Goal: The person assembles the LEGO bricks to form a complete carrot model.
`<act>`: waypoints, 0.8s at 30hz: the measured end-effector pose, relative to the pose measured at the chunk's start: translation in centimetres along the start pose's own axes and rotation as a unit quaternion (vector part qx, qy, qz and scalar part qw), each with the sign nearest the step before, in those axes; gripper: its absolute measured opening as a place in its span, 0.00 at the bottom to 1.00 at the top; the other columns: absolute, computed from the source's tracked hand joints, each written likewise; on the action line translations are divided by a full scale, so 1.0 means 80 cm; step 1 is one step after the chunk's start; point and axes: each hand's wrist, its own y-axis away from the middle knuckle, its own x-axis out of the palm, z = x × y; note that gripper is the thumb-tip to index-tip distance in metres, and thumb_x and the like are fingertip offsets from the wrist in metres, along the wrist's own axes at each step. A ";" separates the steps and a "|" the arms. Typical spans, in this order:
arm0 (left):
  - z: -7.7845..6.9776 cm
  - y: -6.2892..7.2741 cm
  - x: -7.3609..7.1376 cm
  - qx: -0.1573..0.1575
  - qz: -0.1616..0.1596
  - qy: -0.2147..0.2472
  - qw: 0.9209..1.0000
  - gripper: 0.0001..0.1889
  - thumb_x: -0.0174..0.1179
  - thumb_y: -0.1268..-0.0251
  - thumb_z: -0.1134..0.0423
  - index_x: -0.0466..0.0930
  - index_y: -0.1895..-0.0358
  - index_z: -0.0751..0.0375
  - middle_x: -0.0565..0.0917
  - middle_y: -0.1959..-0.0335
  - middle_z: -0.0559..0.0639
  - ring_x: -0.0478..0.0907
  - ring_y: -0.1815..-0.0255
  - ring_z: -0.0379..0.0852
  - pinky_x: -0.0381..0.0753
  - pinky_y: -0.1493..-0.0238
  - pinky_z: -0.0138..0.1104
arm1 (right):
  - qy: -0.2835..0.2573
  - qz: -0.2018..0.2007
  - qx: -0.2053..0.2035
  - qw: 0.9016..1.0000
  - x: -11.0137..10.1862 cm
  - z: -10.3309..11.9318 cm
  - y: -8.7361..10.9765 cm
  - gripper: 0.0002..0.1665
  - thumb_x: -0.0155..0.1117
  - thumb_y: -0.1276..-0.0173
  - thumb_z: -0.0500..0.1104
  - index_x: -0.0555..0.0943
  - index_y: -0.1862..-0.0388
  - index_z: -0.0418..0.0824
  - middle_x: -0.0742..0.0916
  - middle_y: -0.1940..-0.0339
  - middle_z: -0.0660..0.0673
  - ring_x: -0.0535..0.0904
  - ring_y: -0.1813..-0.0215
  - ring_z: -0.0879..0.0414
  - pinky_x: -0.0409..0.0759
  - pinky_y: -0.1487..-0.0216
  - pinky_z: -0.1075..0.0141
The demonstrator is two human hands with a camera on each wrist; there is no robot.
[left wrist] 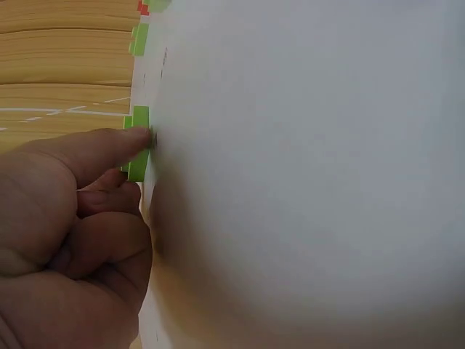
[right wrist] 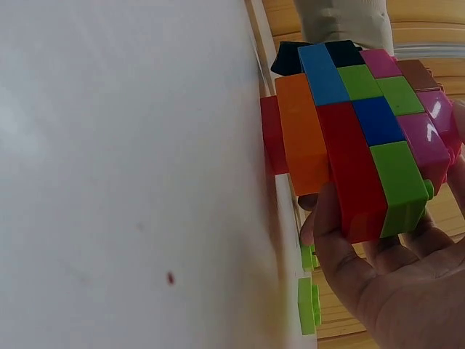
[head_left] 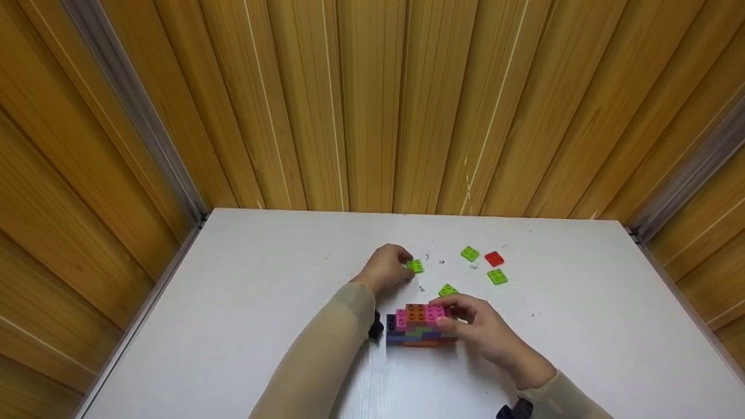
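Note:
My left hand (head_left: 384,271) pinches a thin light-green toy brick (head_left: 415,266) at the table surface. In the left wrist view the thumb lies on one side of that brick (left wrist: 139,160), and the other fingers are curled below. My right hand (head_left: 488,334) grips the right end of a built-up block of toy bricks (head_left: 415,314). Orange, red, blue, green, pink and brown bricks make up its layers in the right wrist view, where the block's side (right wrist: 349,153) faces the camera. Part of its right end is hidden by the right fingers.
Loose green bricks (head_left: 497,276) and one red brick (head_left: 494,258) lie right of my left hand. Another green brick (head_left: 447,290) sits just beyond the block. Small dark specks dot the white table (head_left: 279,262). Wood-patterned walls (head_left: 372,105) stand behind and at both sides.

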 end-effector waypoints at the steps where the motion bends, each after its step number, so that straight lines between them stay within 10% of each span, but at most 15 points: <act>1: 0.001 0.001 -0.001 -0.001 0.002 0.005 1.000 0.19 0.78 0.28 0.65 0.89 0.36 0.60 0.90 0.39 0.53 0.84 0.34 0.51 0.80 0.20 0.49 | 0.000 0.000 0.001 1.000 0.000 0.001 0.000 0.21 0.72 0.16 0.47 0.87 0.30 0.42 0.90 0.32 0.39 0.84 0.34 0.50 0.81 0.33 0.69; 24: 0.045 0.071 -0.027 0.061 0.009 0.083 0.995 0.17 0.78 0.34 0.60 0.89 0.44 0.54 0.88 0.40 0.50 0.80 0.41 0.48 0.82 0.33 0.48 | -0.002 -0.003 -0.010 1.000 -0.001 0.000 0.000 0.21 0.72 0.17 0.46 0.86 0.30 0.41 0.89 0.34 0.39 0.84 0.35 0.52 0.81 0.33 0.67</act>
